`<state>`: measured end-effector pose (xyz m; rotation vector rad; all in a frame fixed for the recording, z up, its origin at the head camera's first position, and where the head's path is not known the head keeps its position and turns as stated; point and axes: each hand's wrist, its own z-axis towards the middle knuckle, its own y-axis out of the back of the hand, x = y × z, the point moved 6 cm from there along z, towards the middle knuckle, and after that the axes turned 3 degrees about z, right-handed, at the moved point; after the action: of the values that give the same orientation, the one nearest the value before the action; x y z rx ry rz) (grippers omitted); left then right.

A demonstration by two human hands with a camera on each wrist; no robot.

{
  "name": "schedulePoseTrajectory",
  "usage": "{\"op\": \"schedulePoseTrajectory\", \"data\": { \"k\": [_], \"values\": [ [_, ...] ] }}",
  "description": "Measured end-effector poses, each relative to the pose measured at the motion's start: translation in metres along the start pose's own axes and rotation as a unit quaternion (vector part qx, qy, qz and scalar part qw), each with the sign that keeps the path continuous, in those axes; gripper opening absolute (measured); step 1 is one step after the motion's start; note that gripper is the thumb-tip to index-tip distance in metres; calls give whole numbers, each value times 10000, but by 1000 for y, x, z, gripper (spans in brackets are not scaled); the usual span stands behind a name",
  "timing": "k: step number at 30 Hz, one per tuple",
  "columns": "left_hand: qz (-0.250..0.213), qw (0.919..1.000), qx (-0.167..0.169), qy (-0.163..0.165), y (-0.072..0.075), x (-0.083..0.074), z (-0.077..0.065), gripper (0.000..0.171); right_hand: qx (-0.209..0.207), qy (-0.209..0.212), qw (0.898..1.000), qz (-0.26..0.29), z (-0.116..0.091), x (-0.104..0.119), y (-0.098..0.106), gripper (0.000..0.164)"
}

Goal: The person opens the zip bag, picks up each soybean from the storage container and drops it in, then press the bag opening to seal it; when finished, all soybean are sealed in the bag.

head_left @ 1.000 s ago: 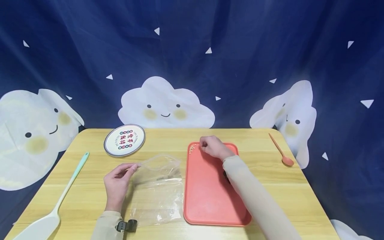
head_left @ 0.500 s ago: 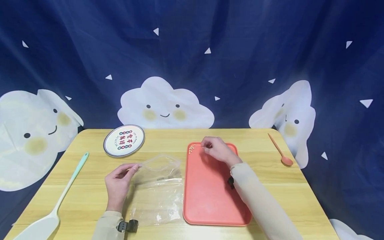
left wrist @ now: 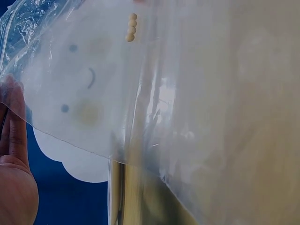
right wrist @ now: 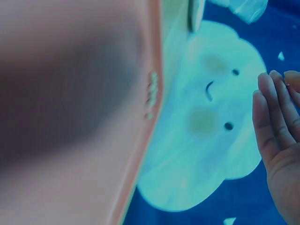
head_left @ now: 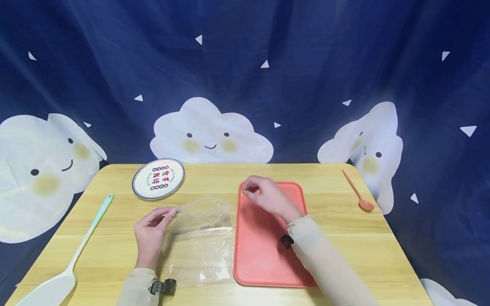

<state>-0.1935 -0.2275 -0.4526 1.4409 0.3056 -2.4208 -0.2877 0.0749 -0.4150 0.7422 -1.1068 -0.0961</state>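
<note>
My left hand (head_left: 151, 231) pinches the rim of a clear zip-lock bag (head_left: 200, 255), which lies on the table with its mouth raised. Through the film in the left wrist view, a short row of pale soybeans (left wrist: 131, 27) shows. My right hand (head_left: 269, 197) is over the far left corner of the red tray (head_left: 256, 259), thumb and forefinger together. In the right wrist view a tiny speck, seemingly a soybean (right wrist: 288, 85), sits between those fingertips. More soybeans (right wrist: 152, 93) lie along the tray's edge; in the head view the hand mostly covers them.
A white plate (head_left: 158, 179) with red lettering stands at the back left. A long spatula (head_left: 57, 284) with a green handle lies at the left, and an orange spoon (head_left: 360, 194) at the right. A blue cloud-print curtain (head_left: 298, 85) hangs behind the table.
My right hand drew back slightly to the right, then moved left over the tray's corner, covering most of the soybeans. My left hand and the bag have stayed nearly still.
</note>
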Motion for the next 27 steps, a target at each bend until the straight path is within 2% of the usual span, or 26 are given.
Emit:
{"op": "schedulePoseTrajectory", "data": {
  "k": [4, 11, 16, 22, 27],
  "values": [
    [-81, 10000, -1, 32, -1, 1, -1, 8, 174, 175, 9997, 83, 3, 17, -10, 5],
    [51, 10000, 48, 69, -3, 0, 0, 8, 576, 471, 9972, 102, 13, 42, -33, 6],
    [-149, 9999, 46, 70, -3, -1, 0, 9, 800, 668, 9945, 96, 21, 59, -47, 8],
    [-63, 9999, 85, -32, -3, -1, 0, 8, 969, 769, 9922, -125, 31, 66, -65, 7],
    [-196, 9997, 126, -20, -3, -2, -1, 8, 1138, 698, 9900, -448, 32, 66, -76, 6]
  ]
}}
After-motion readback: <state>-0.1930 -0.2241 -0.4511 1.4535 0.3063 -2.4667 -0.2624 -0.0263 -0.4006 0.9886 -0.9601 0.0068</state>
